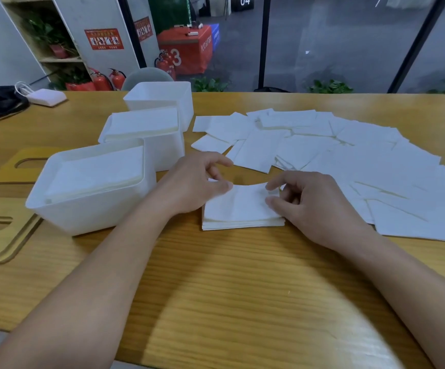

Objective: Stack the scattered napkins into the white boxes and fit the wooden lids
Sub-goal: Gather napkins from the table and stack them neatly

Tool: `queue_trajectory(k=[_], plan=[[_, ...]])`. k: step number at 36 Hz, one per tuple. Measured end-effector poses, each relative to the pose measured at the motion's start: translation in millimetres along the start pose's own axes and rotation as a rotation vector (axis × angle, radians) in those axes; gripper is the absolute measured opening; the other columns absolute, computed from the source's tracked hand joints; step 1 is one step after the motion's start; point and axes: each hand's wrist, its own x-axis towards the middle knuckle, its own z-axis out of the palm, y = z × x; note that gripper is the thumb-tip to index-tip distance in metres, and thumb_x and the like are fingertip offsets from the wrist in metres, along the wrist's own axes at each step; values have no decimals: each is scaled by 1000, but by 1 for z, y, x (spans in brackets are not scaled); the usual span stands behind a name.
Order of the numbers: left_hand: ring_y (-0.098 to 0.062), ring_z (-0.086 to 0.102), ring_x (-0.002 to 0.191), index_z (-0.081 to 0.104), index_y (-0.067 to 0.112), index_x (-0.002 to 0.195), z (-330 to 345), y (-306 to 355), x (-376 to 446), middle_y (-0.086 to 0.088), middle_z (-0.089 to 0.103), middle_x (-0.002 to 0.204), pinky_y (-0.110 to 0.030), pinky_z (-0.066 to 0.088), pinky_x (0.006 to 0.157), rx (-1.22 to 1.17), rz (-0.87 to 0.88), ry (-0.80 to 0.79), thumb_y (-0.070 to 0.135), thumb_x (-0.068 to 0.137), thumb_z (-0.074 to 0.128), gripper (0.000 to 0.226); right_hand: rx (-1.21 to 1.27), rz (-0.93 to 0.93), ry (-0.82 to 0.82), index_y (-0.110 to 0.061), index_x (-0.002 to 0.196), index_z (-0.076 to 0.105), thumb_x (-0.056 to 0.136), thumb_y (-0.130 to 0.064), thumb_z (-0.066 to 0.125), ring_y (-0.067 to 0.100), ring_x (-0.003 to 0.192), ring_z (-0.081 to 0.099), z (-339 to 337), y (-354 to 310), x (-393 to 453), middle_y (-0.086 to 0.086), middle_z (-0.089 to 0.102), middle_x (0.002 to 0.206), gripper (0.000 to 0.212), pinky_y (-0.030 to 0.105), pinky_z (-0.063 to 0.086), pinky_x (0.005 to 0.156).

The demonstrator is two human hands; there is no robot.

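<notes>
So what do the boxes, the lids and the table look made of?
White boxes: likely plastic, smooth matte walls, slightly translucent, rounded moulded rims. Lids: thin wood or bamboo board, tan, cut-out slot. Table: wood-grain top, possibly laminate, slight sheen.

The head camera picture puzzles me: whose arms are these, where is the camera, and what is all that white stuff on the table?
There is no machine here. A person wears a camera on the head, so you look forward and down along their own two bare arms. The left hand and the right hand each pinch an edge of the top sheet of a small napkin stack lying on the wooden table. To the right, many loose napkins lie scattered and overlapping. To the left stand three white boxes: the near box and the middle box already hold napkins, and what is inside the far box cannot be seen. None has a lid on. Two wooden lids with slots lie flat at the table's left edge, a third farther back.
</notes>
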Motion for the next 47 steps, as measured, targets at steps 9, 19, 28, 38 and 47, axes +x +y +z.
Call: queue_trajectory(k=[9, 19, 28, 38, 47], plan=[[1, 62, 91, 78, 42, 108, 3, 6, -2, 22, 69, 98, -18, 48, 74, 80, 36, 69, 43, 98, 75, 10, -283, -140, 129, -31, 118, 76, 99, -54, 67, 7, 111, 54, 4, 1, 10, -16, 64, 118, 31, 23, 40, 89], [3, 64, 90, 80, 39, 99, 13, 4, -2, 21, 73, 93, -21, 51, 76, 83, 73, 36, 38, 99, 73, 7, -589, -105, -145, -33, 145, 56, 94, -84, 18, 24, 139, 32, 15, 0, 18, -13, 30, 172, 82, 43, 27, 110], [1, 65, 89, 77, 39, 116, 16, 6, -1, 17, 73, 93, -20, 50, 75, 63, 51, 66, 35, 103, 69, 15, -592, -135, -134, -25, 141, 58, 97, -81, 22, 20, 130, 34, 15, 3, 19, -12, 44, 156, 80, 35, 24, 101], [3, 70, 109, 71, 39, 135, 12, 20, -4, 21, 78, 113, -42, 58, 100, -205, 73, 134, 60, 110, 49, 39, -174, -281, 2, -33, 125, 76, 103, -63, 59, 1, 128, 48, 10, -20, 0, -23, 63, 129, 41, 33, 38, 110], [-18, 76, 108, 76, 29, 114, 5, 18, -7, 8, 80, 110, -54, 59, 100, -321, 180, 214, 13, 98, 78, 22, 13, -209, 146, -36, 119, 74, 99, -47, 73, 1, 131, 57, 3, -20, -2, -25, 66, 132, 24, 30, 48, 105]])
